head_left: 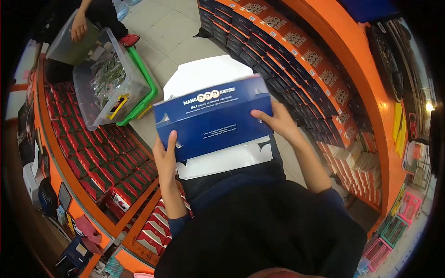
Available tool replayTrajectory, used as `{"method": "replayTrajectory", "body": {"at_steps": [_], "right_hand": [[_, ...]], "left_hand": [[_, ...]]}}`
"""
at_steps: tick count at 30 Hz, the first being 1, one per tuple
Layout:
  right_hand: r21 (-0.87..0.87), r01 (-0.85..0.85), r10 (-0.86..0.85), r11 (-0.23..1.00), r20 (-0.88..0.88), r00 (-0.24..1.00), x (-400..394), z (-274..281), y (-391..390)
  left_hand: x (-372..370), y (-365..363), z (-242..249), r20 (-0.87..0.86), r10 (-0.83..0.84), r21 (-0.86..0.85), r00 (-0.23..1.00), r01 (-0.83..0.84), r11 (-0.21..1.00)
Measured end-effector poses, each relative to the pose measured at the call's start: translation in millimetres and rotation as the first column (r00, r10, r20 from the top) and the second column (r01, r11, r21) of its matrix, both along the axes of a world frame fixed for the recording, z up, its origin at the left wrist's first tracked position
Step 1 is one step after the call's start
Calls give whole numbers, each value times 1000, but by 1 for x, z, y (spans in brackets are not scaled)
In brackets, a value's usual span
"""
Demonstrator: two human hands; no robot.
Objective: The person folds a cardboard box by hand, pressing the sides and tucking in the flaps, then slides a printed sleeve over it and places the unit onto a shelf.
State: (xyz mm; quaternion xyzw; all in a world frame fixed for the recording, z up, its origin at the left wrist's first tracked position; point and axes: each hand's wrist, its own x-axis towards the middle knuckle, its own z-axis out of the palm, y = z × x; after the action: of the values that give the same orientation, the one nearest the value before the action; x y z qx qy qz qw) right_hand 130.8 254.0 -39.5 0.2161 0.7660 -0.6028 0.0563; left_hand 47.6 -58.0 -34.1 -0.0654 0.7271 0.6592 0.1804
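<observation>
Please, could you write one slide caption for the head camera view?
Left hand and right hand holding a blue printed carton, with stacked boxes nearby.

One handheld blue carton (pixel 215 123) bearing three printed rings (pixel 208 95); one red shoe (pixel 129 40); stacked red cartons (pixel 96 154) beyond counting.

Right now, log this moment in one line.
left hand: holds box, left end | right hand: holds box, right end | box: printed blue face showing | co-worker's hand: by bin

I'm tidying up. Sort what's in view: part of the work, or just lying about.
Part of the work:
blue box, held by left hand and right hand
probably the stacked Mang Katsu boxes

Just lying about, apparently:
clear tub
red boxes
pink basket
</observation>
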Motion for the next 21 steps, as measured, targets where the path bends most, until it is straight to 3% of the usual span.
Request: {"method": "replayTrajectory", "body": {"at_steps": [1,2,3,4,7,8,9,10,11,13,16,18,20,21], "right_hand": [[-134,10,-9,991,12,1000,5,23,1],[-132,2,0,991,12,1000,12,32,4],[27,-152,154,988,-234,960,21,38,8],[209,-261,328,942,-434,839,29,41,10],[337,-220,365,915,-467,805,47,25,5],[337,-219,366,916,-473,802,48,17,-2],[131,-36,99,991,-513,852,48,8,-12],[-79,154,-173,985,-496,851,44,6,-23],[-255,307,-391,917,-424,817,38,9,-35],[-194,336,-387,922,-396,833,22,27,-35],[-97,315,-329,944,-347,878,2,43,-30],[-100,302,-311,948,-92,946,-3,34,-24],[-142,307,-316,941,-39,948,-1,13,-21],[-6,281,-280,960,58,958,0,11,-22]], "left_hand": [[4,-4,4,-124,50,38,991,-46,998],[7,-8,8,-245,109,84,963,-91,992],[8,-17,13,-226,126,167,966,-89,982],[6,-21,26,-168,162,235,972,-120,965],[4,-26,43,-188,140,289,972,-82,954],[6,-28,41,-183,119,305,976,-59,950],[7,-29,39,-179,95,322,979,-33,946],[7,-30,34,-186,94,321,978,-30,947],[8,-32,26,-322,39,243,946,43,969],[8,-27,12,-580,-98,21,809,135,991],[11,-2,17,-372,119,-2,921,-129,992],[1,12,21,-252,147,-118,956,-181,976],[0,12,11,-208,126,-98,970,-149,984],[1,12,7,-142,80,-79,987,-91,993]]}}
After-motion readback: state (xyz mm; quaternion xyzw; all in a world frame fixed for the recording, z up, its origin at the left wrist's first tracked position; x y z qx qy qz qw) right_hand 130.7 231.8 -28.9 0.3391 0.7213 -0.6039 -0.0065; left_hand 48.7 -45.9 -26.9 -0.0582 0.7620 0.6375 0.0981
